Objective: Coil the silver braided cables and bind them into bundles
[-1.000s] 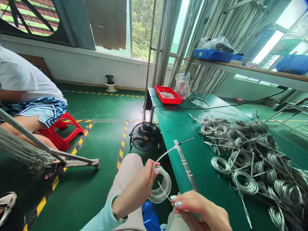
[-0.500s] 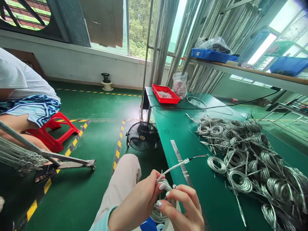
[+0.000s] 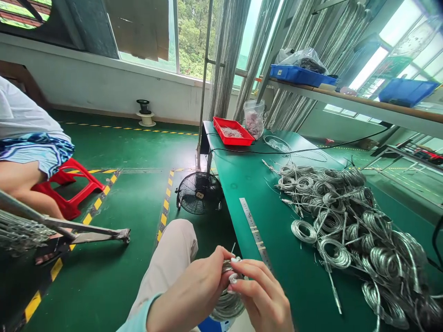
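Note:
A coil of clear-jacketed silvery cable (image 3: 226,306) hangs below my fingers, over my lap at the table's near edge. My left hand (image 3: 197,281) is closed on its upper part, thumb and forefinger gripping the bundle. My right hand (image 3: 265,295) meets it from the right, with its fingertips pressed together on the top of the coil. A thin pale strip (image 3: 233,247) sticks up just above the fingertips. What lies exactly between the fingertips is hidden.
On the green table (image 3: 238,173) lie a steel ruler (image 3: 254,226) and a large heap of cable coils (image 3: 332,207). A red tray (image 3: 233,133) stands farther back. Below left are a floor fan (image 3: 199,193) and a seated person (image 3: 27,124) on a red stool (image 3: 74,184).
My right hand has moved left and up, its spread fingers closing at the top of the coil. The cable end that pointed over the ruler no longer shows. The view has shifted slightly.

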`<state>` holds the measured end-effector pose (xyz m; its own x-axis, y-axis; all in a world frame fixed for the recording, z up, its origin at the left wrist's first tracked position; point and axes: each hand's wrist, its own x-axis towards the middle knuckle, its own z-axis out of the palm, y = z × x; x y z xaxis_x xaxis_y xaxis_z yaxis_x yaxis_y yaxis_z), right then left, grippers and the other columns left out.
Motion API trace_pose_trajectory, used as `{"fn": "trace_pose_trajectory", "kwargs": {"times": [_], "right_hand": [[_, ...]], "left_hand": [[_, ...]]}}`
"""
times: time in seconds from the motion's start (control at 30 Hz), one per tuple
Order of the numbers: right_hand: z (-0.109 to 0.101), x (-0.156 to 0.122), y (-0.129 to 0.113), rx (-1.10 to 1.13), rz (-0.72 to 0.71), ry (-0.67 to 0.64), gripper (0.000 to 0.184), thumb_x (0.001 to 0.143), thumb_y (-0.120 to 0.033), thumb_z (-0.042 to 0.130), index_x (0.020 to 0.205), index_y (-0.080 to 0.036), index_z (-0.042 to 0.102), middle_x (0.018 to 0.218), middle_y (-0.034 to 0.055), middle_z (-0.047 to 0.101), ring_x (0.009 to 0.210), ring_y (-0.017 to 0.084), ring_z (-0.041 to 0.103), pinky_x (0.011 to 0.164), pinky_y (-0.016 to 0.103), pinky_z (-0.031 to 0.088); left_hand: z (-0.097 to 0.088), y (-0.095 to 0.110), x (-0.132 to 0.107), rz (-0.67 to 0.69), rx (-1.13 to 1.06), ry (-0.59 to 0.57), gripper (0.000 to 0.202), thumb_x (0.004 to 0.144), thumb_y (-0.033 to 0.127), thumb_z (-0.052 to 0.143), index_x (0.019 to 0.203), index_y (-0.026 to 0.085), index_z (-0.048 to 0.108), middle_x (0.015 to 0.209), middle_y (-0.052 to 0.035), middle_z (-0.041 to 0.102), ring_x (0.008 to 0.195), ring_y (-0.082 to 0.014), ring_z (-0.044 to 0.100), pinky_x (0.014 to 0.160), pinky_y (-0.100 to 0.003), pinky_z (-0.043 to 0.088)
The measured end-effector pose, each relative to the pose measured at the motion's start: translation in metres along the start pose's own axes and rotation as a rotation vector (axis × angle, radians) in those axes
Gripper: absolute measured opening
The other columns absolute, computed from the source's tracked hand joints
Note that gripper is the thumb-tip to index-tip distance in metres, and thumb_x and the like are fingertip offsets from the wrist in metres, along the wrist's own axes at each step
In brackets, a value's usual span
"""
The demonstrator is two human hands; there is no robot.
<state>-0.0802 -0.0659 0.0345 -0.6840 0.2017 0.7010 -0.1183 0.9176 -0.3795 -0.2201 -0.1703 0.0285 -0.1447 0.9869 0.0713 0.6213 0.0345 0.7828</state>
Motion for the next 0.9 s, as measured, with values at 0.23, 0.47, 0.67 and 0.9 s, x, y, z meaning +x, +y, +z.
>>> {"fn": "trace_pose_trajectory", "kwargs": {"times": [0.23, 0.47, 0.67, 0.9], "right_hand": [[0.025, -0.016, -0.010, 0.214, 0.261, 0.176, 0.006, 0.091, -0.018, 0.055, 0.086, -0.021, 0.059, 0.082, 0.0024, 0.068, 0.080, 0.014, 0.063, 0.069, 0.025, 0.057], [0.043, -0.044, 0.000, 0.364, 0.402, 0.311, 0.008, 0.090, -0.015, 0.054, 0.088, -0.021, 0.058, 0.082, 0.0030, 0.066, 0.079, 0.015, 0.063, 0.067, 0.028, 0.056], [0.039, -0.054, -0.001, 0.383, 0.455, 0.423, 0.010, 0.087, -0.014, 0.057, 0.081, -0.021, 0.059, 0.068, -0.0003, 0.061, 0.063, 0.012, 0.055, 0.057, 0.023, 0.050], [0.035, -0.065, -0.005, 0.678, 0.776, 0.507, 0.015, 0.074, -0.026, 0.075, 0.066, -0.019, 0.066, 0.102, 0.0077, 0.064, 0.084, 0.018, 0.063, 0.068, 0.028, 0.055]], "left_hand": [[0.013, -0.011, -0.007, -0.066, -0.153, -0.022, 0.022, 0.099, 0.033, 0.022, 0.104, 0.019, 0.039, 0.094, -0.0075, 0.064, 0.080, -0.0170, 0.063, 0.067, -0.028, 0.048], [0.023, -0.019, -0.002, 0.017, -0.200, -0.040, 0.029, 0.099, 0.042, 0.020, 0.096, 0.019, 0.037, 0.095, -0.0084, 0.059, 0.079, -0.0156, 0.059, 0.068, -0.027, 0.048], [0.030, -0.016, 0.001, 0.191, -0.073, -0.033, 0.029, 0.093, 0.048, 0.040, 0.091, 0.019, 0.044, 0.090, -0.0044, 0.060, 0.068, -0.0132, 0.057, 0.060, -0.023, 0.043], [0.029, -0.006, 0.004, 0.284, 0.269, -0.081, 0.020, 0.094, 0.025, 0.040, 0.077, 0.019, 0.050, 0.079, -0.0012, 0.058, 0.055, -0.0106, 0.048, 0.049, -0.024, 0.033]]}}
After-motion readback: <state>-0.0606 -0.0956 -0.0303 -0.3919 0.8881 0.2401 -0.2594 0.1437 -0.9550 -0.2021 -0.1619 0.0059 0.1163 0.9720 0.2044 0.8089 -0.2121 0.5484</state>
